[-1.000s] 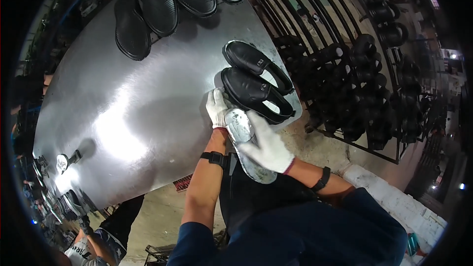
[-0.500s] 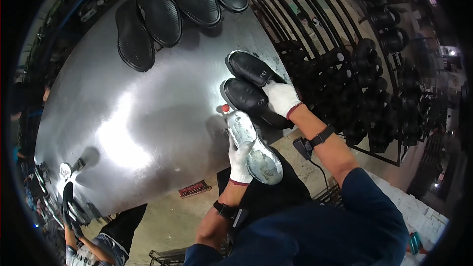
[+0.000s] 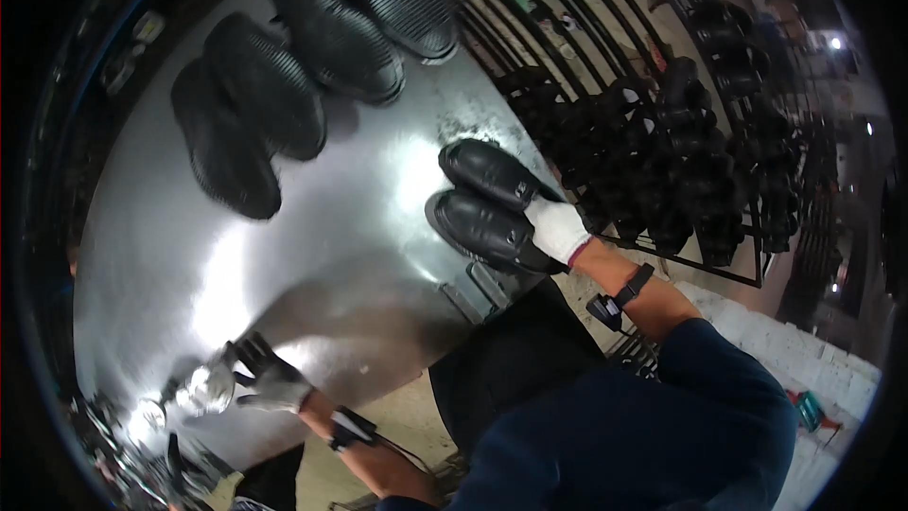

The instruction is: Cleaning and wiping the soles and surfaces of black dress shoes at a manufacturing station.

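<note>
My right hand (image 3: 560,227), in a white glove with a dark red cuff, is closed at the heel end of a pair of black shoes on the metal table. The far shoe (image 3: 487,173) and the near shoe (image 3: 482,229) lie side by side, toes pointing left. My fingers are partly hidden at their openings. At the table's left end my left hand (image 3: 270,377) has its fingers spread, darker at the fingertips. Just beside those fingers lies a shiny metal shoe form (image 3: 206,390), apart from or barely touching them; blur hides which.
Several black shoes (image 3: 340,33) lie soles up along the far side of the metal table (image 3: 369,189). Metal fittings (image 3: 487,284) sit at the near edge. A rack (image 3: 662,151) full of black shoes stands right. More metal pieces (image 3: 148,419) crowd the left end.
My left hand has let go of the shiny metal shoe form and swung far left across the table. My right hand stays at the shoes. The view has shifted.
</note>
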A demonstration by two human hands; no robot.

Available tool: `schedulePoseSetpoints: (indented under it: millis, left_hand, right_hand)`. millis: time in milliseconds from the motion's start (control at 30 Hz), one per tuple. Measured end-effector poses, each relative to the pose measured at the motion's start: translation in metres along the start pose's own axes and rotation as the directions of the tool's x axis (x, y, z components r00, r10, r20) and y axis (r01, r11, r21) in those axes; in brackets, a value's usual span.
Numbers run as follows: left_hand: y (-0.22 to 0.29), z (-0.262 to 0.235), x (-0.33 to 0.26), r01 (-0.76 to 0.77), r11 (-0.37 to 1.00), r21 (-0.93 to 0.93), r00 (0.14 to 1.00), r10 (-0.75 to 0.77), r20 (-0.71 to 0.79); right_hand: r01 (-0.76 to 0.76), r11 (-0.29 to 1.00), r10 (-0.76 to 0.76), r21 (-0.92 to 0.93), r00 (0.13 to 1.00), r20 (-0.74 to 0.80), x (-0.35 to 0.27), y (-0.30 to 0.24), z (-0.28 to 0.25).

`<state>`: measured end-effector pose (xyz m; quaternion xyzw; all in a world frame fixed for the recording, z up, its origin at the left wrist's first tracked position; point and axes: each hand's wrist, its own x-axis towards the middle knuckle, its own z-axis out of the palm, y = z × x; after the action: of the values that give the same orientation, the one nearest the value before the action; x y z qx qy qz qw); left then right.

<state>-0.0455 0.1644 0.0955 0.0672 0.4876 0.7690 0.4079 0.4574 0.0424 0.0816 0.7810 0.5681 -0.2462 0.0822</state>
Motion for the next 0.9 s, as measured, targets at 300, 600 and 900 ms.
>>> schedulePoseSetpoints:
  millis: [300,600,900]
  left_hand:
    - [-0.191,0.091,-0.128,-0.942,0.164,0.294,0.208,-0.404,0.891]
    - [-0.221,0.127,-0.133,-0.947,-0.219,0.237,0.322,-0.615,0.72]
    - [-0.239,0.173,-0.14,-0.95,-0.284,0.129,0.286,-0.626,0.726]
  right_hand:
    - [-0.283,0.716,0.239,0.638,0.958,0.157,0.089,0.301,0.136]
    - [-0.286,0.594,0.198,0.752,0.958,0.208,0.481,0.208,0.213]
    - [-0.511,0.627,0.711,0.588,0.683,-0.166,0.72,0.271,0.271]
